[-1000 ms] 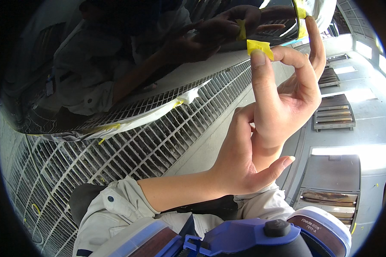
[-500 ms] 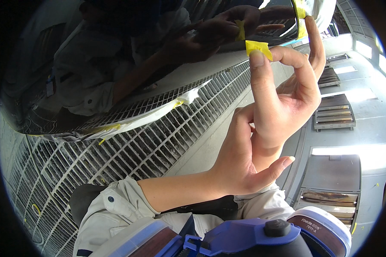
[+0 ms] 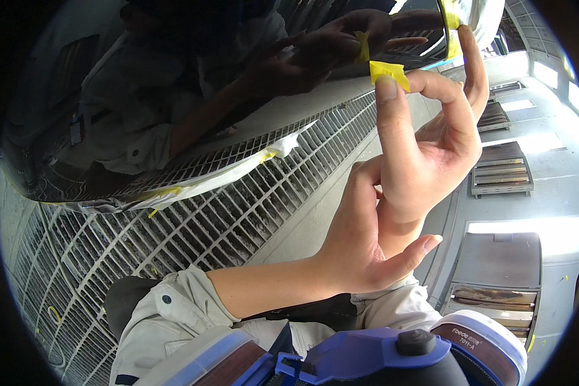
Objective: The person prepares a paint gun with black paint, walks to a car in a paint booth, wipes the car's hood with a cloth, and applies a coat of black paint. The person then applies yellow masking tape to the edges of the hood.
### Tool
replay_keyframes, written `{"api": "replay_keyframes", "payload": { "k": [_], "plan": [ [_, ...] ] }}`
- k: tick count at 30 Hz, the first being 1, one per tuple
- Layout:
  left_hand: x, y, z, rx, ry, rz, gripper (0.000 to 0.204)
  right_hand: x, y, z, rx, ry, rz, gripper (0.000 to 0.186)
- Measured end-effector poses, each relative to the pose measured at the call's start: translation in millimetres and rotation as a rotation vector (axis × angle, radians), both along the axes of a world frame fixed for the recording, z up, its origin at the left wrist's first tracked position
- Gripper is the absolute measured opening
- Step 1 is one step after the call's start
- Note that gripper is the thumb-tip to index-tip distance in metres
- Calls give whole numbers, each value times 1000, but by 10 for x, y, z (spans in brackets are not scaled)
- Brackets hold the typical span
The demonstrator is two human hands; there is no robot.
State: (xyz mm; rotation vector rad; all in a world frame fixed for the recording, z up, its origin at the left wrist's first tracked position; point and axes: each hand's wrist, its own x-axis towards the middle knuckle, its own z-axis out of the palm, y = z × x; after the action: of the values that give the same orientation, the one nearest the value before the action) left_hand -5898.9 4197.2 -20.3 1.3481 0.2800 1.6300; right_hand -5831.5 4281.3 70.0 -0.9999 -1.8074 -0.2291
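Note:
My right hand [image 3: 431,148] pinches a small piece of yellow masking tape [image 3: 387,73] between thumb and index finger. The tape is at the lower edge of a glossy black car body panel [image 3: 193,83], which mirrors my hands; whether it sticks there I cannot tell. Another finger of this hand stretches up to the taped edge [image 3: 453,38] at the panel's far right end. My left hand [image 3: 360,248] is at the right wrist, its fingers curled round it and partly hidden, with the thumb sticking out to the right.
White masking sheet [image 3: 238,170] with yellow tape hangs along the panel's lower rim. Beneath lies a metal floor grating [image 3: 206,225] with a hose [image 3: 64,276] at left. Slatted vent panels [image 3: 502,170] line the right wall. A blue respirator [image 3: 373,350] fills the lower edge.
Almost nothing differs. The tape and my right fingertips have shifted very slightly to the right; my left hand has stayed in place.

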Motion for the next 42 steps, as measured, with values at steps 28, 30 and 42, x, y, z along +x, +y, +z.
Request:
{"api": "replay_keyframes", "payload": {
  "k": [28, 30, 42],
  "plan": [
    [-9, -1, 1, -14, -4, -25, 100, -39, -6, 11, -14, 19, -29, 13],
    [-11, -1, 0, -18, -5, -22, 100, -8, -17, 17, -17, 27, -23, 13],
    [-16, -2, 2, -11, 3, 1, 101, -146, 57, 3, 47, 52, 104, 14]
  ]
}}
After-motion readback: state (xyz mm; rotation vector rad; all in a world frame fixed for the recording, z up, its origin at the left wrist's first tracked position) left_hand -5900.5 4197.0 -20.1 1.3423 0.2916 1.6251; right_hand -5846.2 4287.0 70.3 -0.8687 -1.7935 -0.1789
